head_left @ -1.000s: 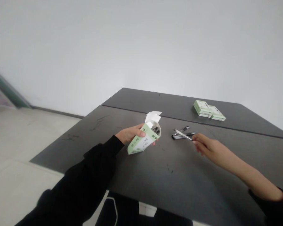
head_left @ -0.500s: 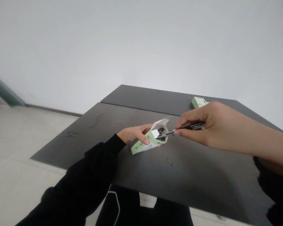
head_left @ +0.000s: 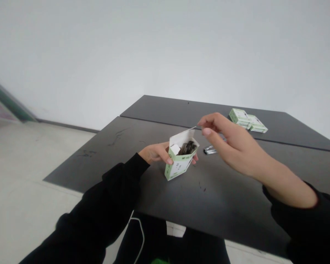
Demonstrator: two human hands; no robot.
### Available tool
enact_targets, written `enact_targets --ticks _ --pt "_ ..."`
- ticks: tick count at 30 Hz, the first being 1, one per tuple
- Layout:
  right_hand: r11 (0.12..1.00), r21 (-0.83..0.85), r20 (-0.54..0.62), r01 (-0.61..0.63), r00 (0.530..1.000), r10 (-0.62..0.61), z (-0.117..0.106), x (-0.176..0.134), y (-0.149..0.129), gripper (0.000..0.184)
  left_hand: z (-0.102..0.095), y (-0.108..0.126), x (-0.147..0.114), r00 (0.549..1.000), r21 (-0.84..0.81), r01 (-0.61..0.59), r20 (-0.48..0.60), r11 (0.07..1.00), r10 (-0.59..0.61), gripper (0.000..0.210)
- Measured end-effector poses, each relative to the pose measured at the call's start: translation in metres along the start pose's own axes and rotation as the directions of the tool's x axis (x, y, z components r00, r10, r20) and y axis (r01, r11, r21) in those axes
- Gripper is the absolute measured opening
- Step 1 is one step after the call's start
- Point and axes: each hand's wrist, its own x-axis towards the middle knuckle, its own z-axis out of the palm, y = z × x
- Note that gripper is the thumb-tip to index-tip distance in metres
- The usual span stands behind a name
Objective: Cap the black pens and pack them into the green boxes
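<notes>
Your left hand (head_left: 156,153) grips the open carton (head_left: 178,167) at mid-frame, pens (head_left: 189,147) inside.
Your left thumb and fingers are closed around the carton's sides, its mouth tilted up and the flap (head_left: 183,136) raised; your right hand (head_left: 231,143), right of centre, is loosely curled, thumb parted from fingers with nothing seen in them, and whether a fingertip touches the flap you cannot tell. That hand partly hides the loose pens (head_left: 210,150) lying just right of the carton. Green-and-white boxes (head_left: 247,119) sit at upper right, beyond the seam in the dark table (head_left: 222,198); the pale wall (head_left: 165,47) fills the top, and a white cable (head_left: 142,234) hangs at lower centre.
</notes>
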Motion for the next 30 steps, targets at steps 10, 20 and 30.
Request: enact_targets --ticks 10,20,30 --pt "0.94 -0.204 0.22 -0.273 0.923 0.316 0.004 -0.032 0.138 0.023 -0.003 -0.001 0.001 0.999 0.039 0.045 0.008 0.998 -0.045 0.073" --pt "0.858 -0.44 0.299 -0.265 0.858 0.419 0.034 -0.07 0.203 0.025 -0.002 -0.004 -0.002 0.999 0.015 0.012 -0.05 1.0 -0.011 0.07" --pt "0.742 -0.652 0.335 -0.156 0.818 0.467 0.061 -0.083 0.164 0.032 0.0 -0.003 0.0 0.999 -0.014 -0.004 -0.047 1.0 0.003 0.071"
